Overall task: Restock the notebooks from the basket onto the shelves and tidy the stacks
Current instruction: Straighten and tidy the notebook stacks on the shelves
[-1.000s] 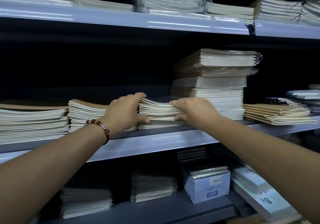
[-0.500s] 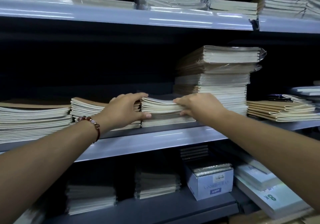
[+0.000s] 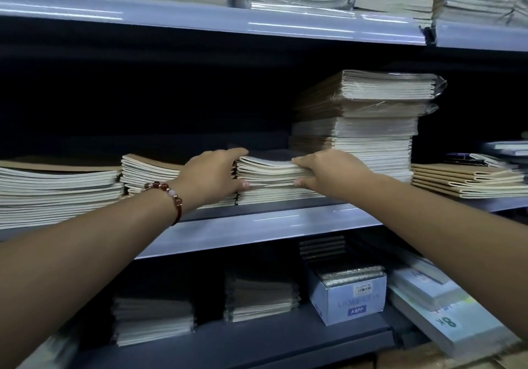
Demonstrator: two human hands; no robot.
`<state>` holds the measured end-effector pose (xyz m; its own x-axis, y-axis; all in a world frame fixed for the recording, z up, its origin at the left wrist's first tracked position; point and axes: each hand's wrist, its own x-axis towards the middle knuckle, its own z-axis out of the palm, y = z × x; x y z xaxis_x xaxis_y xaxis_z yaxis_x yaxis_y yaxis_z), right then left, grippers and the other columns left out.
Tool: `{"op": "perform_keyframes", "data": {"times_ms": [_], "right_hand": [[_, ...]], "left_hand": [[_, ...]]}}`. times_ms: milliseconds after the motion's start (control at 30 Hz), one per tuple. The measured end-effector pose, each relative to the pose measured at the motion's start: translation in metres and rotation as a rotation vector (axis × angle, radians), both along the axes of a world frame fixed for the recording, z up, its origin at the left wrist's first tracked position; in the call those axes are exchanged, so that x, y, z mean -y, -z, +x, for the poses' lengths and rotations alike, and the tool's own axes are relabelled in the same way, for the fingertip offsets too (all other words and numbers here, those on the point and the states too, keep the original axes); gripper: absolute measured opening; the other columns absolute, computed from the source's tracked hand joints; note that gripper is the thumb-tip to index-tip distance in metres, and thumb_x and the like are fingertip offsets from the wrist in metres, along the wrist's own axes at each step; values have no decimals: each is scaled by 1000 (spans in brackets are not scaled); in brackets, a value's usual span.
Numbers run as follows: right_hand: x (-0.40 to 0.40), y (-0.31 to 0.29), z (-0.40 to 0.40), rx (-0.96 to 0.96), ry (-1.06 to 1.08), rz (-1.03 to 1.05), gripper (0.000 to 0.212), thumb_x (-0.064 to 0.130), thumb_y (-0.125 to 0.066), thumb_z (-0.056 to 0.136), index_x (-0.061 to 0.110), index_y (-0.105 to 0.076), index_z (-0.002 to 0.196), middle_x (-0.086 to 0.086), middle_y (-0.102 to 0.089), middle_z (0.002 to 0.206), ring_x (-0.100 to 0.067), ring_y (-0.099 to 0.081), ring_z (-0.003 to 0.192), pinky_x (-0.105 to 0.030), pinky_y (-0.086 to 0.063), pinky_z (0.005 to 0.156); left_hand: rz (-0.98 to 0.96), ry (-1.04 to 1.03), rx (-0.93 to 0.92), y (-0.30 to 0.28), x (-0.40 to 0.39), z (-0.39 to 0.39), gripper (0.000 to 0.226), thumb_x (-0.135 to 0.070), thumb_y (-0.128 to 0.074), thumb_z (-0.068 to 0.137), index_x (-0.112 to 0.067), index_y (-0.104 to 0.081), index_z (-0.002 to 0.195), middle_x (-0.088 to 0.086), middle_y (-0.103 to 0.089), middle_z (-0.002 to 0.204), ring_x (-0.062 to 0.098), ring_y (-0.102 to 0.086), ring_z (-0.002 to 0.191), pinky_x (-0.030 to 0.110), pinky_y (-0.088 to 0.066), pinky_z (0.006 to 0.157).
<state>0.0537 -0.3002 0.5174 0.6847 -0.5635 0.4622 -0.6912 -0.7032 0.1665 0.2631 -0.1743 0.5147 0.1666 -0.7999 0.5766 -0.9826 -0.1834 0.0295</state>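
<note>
Both hands, left hand (image 3: pixel 213 175) and right hand (image 3: pixel 328 171), clamp the upper notebooks (image 3: pixel 268 173) of a middle-shelf (image 3: pixel 257 227) stack between them, apparently mid-restock: neighbouring stacks outside the grip look uneven, and the basket is unseen.

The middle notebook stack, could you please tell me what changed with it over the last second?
Its bowed top has been pressed flatter. The left hand and right hand still grip the middle notebook stack at its ends. The tall stack beside it stayed put.
</note>
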Motion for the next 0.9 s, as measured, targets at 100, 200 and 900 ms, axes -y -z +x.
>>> {"op": "perform_keyframes", "data": {"times_ms": [100, 200, 900], "right_hand": [[0, -1, -2, 2, -12, -42, 49, 47, -57, 96, 36, -47, 143, -1, -63, 131, -29, -56, 119, -39, -50, 91], [6, 0, -4, -26, -22, -157, 41, 39, -58, 97, 33, -51, 137, 0, -66, 122, -27, -60, 110, -41, -53, 84], [8, -4, 4, 238, -63, -13, 28, 38, -64, 94, 32, -70, 121, 7, -71, 119, -19, -61, 112, -33, -50, 88]], "left_hand": [[2, 21, 33, -3, -4, 2, 76, -51, -70, 86, -32, -35, 151, 1, -53, 145, 26, -48, 132, 40, -44, 104], [5, 16, 182, -5, -6, 2, 71, -50, -66, 90, -33, -35, 151, -1, -57, 139, 25, -51, 127, 37, -46, 95], [-167, 38, -71, 8, 13, 8, 48, -52, -59, 92, -38, -55, 138, -2, -63, 125, 25, -54, 120, 42, -43, 99]]}}
